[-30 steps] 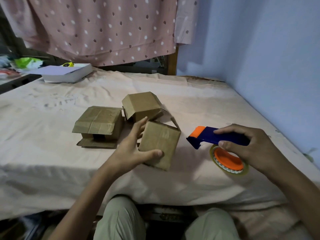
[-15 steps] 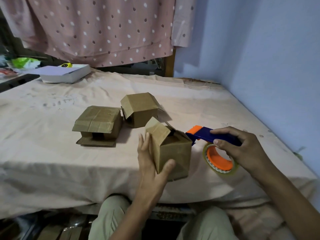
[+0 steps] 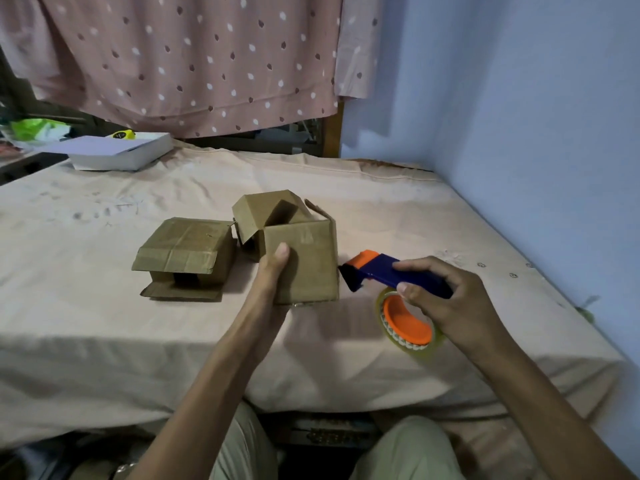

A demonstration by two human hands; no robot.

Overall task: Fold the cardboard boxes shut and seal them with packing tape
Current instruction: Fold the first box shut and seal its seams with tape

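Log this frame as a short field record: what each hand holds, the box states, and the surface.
left hand: grips held box, top flaps open
right hand: grips tape dispenser, beside the held box
other boxes: flat box at left, flaps loose; rear box behind the held one, flap open
surface: bed sheet
tape on held box: cannot tell

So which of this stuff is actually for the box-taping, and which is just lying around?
For the job:
- held box, gripped by the left hand
- tape dispenser with its tape roll, gripped by the right hand
- flat box
- box behind

Lying about:
- white box
- yellow thing on it
- green bag
- dotted cloth
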